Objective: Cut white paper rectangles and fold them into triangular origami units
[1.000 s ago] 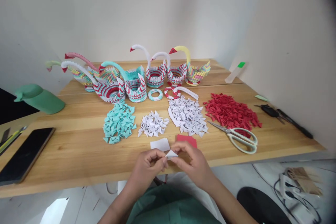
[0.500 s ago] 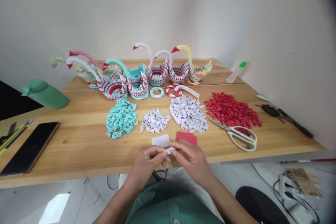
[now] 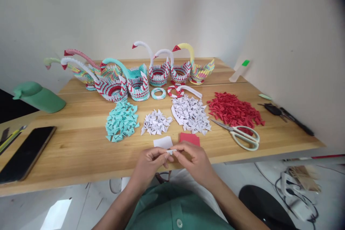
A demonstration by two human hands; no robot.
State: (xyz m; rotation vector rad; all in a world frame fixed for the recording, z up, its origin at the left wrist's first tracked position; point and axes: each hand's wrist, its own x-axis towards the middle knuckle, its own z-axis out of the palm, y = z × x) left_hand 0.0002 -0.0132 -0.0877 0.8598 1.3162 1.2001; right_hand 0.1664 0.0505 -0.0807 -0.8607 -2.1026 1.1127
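Between my fingertips is a small folded piece of white paper point(image 3: 170, 151), just over the table's front edge. My left hand point(image 3: 151, 163) pinches its left end, and my right hand point(image 3: 195, 161) pinches the right end. Fingers cover part of the paper. Right behind my hands lie a stack of white paper slips point(image 3: 162, 142) and a stack of red paper slips point(image 3: 190, 138). Farther back are heaps of folded paper triangles: turquoise point(image 3: 122, 121), a small white heap point(image 3: 156, 122), a larger white heap point(image 3: 192, 114) and a red heap point(image 3: 234, 109).
Several folded-paper swans point(image 3: 138, 82) stand at the back, with a turquoise-and-white paper ring point(image 3: 158, 93) before them. Scissors point(image 3: 245, 137) lie right, near keys point(image 3: 274, 109). A phone point(image 3: 27, 154) and a green jug point(image 3: 39, 97) are left. A power strip point(image 3: 288, 185) is on the floor.
The view has shifted a little, so the table's contents sit slightly farther left. The white paper between my fingers now looks narrower and flatter. Both hands keep their pinch.
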